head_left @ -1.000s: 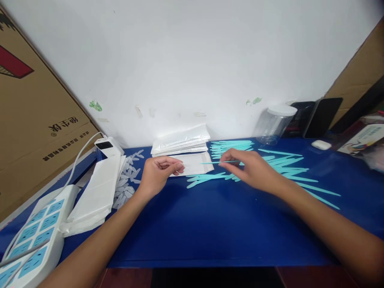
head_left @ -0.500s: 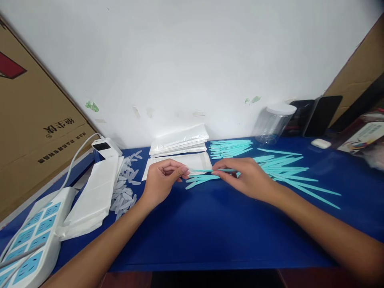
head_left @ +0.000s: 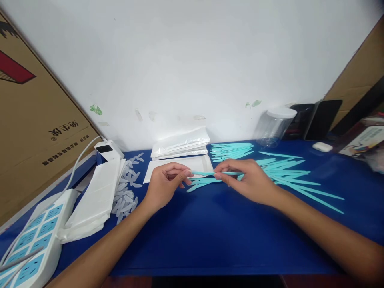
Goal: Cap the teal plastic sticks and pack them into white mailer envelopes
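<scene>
Between my hands runs a slim teal stick (head_left: 206, 173), shaped like an eyebrow razor and held almost level. My left hand (head_left: 168, 182) is closed in a pinch at its left end. Whether a small clear cap sits in those fingertips is hard to tell. My right hand (head_left: 244, 176) grips the same stick near its middle with thumb and fingers. Below and behind it lie more teal sticks (head_left: 199, 183), partly covered by my right hand. A spread pile of teal sticks (head_left: 292, 174) reaches out to the right. Left of my left hand, small translucent caps (head_left: 124, 198) lie scattered.
White pouches (head_left: 181, 142) are stacked by the wall, with another white pouch (head_left: 175, 164) in front. A neat teal stack (head_left: 231, 150) lies beside them. A clear jar (head_left: 274, 126) stands back right. White packets (head_left: 93, 196) and a power strip (head_left: 37, 244) occupy the left.
The teal stick's left end now meets my left fingertips more closely, and more of the stick shows between the hands. The whole view has shifted slightly.
</scene>
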`<state>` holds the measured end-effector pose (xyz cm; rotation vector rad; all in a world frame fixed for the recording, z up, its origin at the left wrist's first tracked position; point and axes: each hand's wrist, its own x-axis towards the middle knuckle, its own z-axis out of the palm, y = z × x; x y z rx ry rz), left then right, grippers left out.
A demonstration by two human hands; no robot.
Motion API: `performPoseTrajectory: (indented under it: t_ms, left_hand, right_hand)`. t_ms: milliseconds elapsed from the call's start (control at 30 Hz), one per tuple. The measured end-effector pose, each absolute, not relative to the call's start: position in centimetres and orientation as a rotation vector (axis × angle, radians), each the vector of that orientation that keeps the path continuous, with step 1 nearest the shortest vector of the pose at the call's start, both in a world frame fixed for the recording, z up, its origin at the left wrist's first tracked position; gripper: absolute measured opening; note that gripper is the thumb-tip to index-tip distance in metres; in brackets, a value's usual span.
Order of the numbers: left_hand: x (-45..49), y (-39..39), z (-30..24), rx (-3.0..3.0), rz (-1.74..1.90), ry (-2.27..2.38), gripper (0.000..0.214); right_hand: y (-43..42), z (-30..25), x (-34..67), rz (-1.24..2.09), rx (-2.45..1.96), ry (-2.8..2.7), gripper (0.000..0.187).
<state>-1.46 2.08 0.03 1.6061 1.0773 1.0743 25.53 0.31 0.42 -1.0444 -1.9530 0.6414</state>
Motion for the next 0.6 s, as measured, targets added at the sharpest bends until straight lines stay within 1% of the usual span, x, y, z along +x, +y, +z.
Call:
performPoseTrajectory:
  t_ms: [267,400,500,567,600]
  left_hand:
    - [-1.5,1.7,-0.7,1.669,0.991,1.063,0.032]
    - [-1.1,1.3,0.5,2.115,1.162,1.202,0.023]
    - [-0.6,-0.8,2.0,2.405,1.385,1.033,0.014]
    - [-0.8,-2.4,1.9,2.428,1.417,0.885,0.018]
    - [-1.0,-2.9,1.3,2.388,1.341,0.918,0.023]
  right_hand:
    - [-0.1,0.1,24.6,0.733,-1.026,-1.952,0.017]
    - [0.5,-0.5,24.9,0.69,-1.023,-2.009,0.016]
    - [1.1,-1.5,25.1,0.596,-1.0,-2.097,0.011]
    - [1.5,-2.1,25.0,0.521,-0.977,-2.162,0.009]
    - [1.7,-2.4,24.9,0.483,-0.962,-2.193,0.008]
